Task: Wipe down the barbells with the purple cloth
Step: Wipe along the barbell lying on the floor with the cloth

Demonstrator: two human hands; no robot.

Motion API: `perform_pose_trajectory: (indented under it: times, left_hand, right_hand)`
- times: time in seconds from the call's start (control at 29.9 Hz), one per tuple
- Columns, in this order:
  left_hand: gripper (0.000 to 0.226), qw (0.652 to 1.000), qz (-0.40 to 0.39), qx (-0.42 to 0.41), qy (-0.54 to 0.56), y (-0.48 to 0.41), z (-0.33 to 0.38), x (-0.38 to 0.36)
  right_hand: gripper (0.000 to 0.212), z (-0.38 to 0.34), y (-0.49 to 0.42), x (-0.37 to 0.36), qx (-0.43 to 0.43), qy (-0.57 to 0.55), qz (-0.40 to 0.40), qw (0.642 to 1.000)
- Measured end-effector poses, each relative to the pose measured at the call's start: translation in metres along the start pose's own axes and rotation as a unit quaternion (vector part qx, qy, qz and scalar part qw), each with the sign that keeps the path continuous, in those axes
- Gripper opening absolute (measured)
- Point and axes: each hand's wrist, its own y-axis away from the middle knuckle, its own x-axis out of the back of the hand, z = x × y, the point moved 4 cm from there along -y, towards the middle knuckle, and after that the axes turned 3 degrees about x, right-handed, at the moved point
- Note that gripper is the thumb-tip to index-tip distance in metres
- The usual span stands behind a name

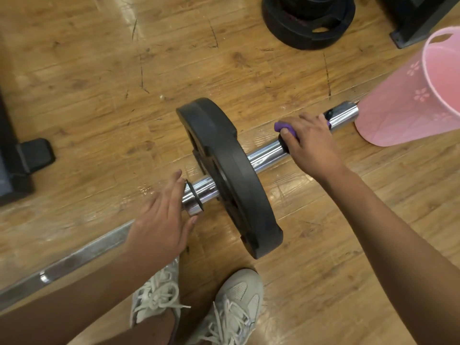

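A chrome barbell (263,156) lies slanted on the wooden floor, with one black weight plate (224,165) standing on its sleeve. My right hand (311,143) is wrapped around the sleeve to the right of the plate and presses the purple cloth (282,127) onto the metal; only a small fold of cloth shows by the thumb. My left hand (161,220) rests with fingers apart against the bar at the collar, left of the plate. The thinner shaft (74,260) runs on to the lower left.
A pink plastic bucket (410,105) lies tilted at the sleeve's right end. Stacked black plates (308,21) sit at the top, a dark rack base (418,23) at top right, and a black equipment foot (32,155) at left. My white sneakers (231,310) stand below the plate.
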Motion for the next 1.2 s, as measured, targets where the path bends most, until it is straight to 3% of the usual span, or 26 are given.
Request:
perform_pose_trajectory:
  times: [0.17, 0.4, 0.6, 0.77, 1.2]
  left_hand:
    - [0.072, 0.999, 0.004, -0.048, -0.023, 0.016, 0.01, -0.011]
    - [0.081, 0.995, -0.002, -0.098, -0.037, 0.03, 0.018, -0.015]
    - [0.088, 0.984, -0.008, -0.164, -0.068, 0.042, 0.019, -0.015]
    - [0.089, 0.978, -0.03, -0.193, -0.071, 0.048, 0.018, -0.015]
    - [0.082, 0.962, -0.046, -0.264, -0.044, 0.064, 0.027, -0.009]
  right_hand:
    - [0.044, 0.009, 0.026, 0.001, 0.005, -0.007, -0.018, 1.0]
    - [0.039, 0.018, 0.038, 0.004, -0.034, -0.01, 0.028, 0.999]
    - [0.038, 0.015, 0.048, 0.004, -0.023, -0.013, 0.028, 0.999]
    - [0.036, -0.011, 0.073, -0.011, 0.036, -0.021, 0.001, 0.999]
    - [0.04, 0.053, 0.069, 0.025, -0.035, 0.001, 0.012, 0.999]
